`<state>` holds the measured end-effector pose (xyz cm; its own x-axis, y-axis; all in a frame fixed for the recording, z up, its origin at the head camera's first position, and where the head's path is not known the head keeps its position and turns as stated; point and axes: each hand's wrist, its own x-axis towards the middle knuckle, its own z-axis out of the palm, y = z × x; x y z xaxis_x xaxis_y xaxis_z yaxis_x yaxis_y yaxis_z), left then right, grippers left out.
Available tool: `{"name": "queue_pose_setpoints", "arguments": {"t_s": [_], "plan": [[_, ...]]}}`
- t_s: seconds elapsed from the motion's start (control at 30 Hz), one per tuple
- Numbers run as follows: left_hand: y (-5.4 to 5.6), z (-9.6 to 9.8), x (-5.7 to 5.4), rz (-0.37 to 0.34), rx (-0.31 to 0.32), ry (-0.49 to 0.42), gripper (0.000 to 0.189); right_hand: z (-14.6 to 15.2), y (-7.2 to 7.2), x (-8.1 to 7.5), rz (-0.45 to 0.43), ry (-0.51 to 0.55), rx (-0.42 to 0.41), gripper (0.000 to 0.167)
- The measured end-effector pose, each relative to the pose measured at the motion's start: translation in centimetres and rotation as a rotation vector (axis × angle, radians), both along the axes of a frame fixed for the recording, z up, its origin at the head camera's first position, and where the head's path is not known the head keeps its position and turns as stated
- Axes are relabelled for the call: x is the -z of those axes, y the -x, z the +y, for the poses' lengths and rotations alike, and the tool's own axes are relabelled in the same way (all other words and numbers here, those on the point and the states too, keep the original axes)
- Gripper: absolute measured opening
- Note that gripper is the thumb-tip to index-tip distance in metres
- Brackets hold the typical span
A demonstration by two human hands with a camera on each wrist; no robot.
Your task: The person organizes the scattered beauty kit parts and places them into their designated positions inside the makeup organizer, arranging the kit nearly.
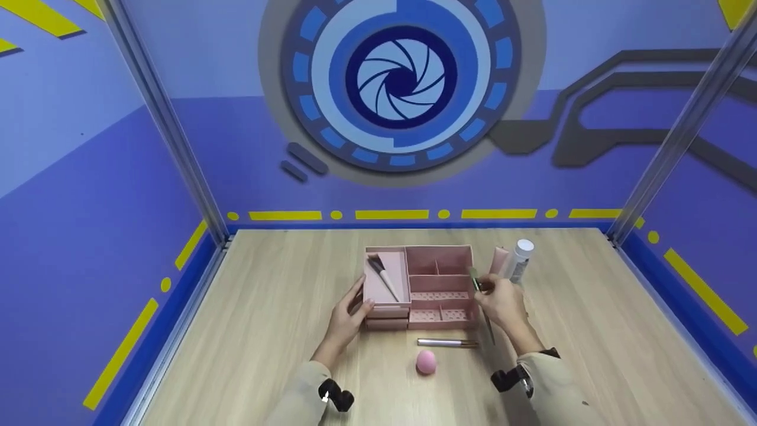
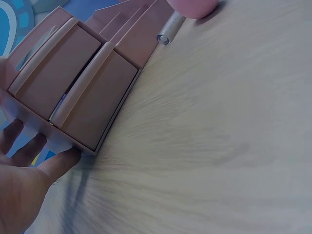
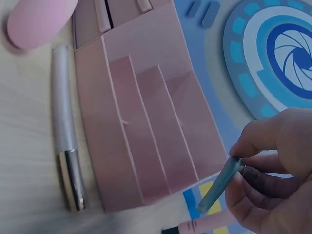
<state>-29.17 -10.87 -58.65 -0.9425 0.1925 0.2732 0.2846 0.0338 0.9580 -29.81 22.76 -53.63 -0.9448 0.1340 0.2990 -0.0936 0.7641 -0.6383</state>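
A pink desk organizer (image 1: 440,285) stands on the table, with two drawers at its lower left and stepped compartments at the right. My left hand (image 1: 348,316) rests against its left side; in the left wrist view the fingertips touch the side wall. Beside the organizer's right edge, my right hand (image 1: 501,303) pinches a slim brush (image 3: 220,185) with a greenish end, partly hidden by the fingers. Another makeup brush (image 1: 385,280) with dark bristles lies on the organizer's top left tray.
A silver tube (image 1: 446,342) and a pink egg-shaped sponge (image 1: 426,362) lie in front of the organizer. Behind my right hand stand a white-capped bottle (image 1: 521,260) and a pink tube (image 1: 500,260). Painted panels wall in the wooden table (image 1: 284,272).
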Motion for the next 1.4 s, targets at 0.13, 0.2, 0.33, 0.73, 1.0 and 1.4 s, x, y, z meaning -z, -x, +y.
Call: {"name": "queue_pose_setpoints", "arguments": {"t_s": [0.13,0.2,0.33,0.73,1.0,1.4], "plan": [[0.0,-0.1,0.1,0.002,0.0,0.003,0.061,-0.6,0.4,-0.6,0.029,-0.012,-0.021,0.025],[0.0,-0.1,0.1,0.002,0.008,-0.003,0.061,-0.9,0.6,-0.9,0.033,-0.005,-0.025,0.026],[0.0,-0.2,0.2,-0.003,0.028,-0.012,0.062,-1.4,0.8,-1.4,0.032,0.01,-0.038,0.027],[0.0,0.1,0.2,-0.009,0.006,-0.028,0.062,-2.9,1.5,-2.8,0.033,0.001,-0.068,0.027],[0.0,0.1,0.2,0.008,-0.001,-0.015,0.062,-3.8,2.2,-3.2,0.058,-0.01,-0.061,0.028],[-0.1,0.0,0.0,-0.014,0.014,-0.008,0.062,-5.4,2.6,-3.8,0.049,0.015,-0.078,0.029]]}}
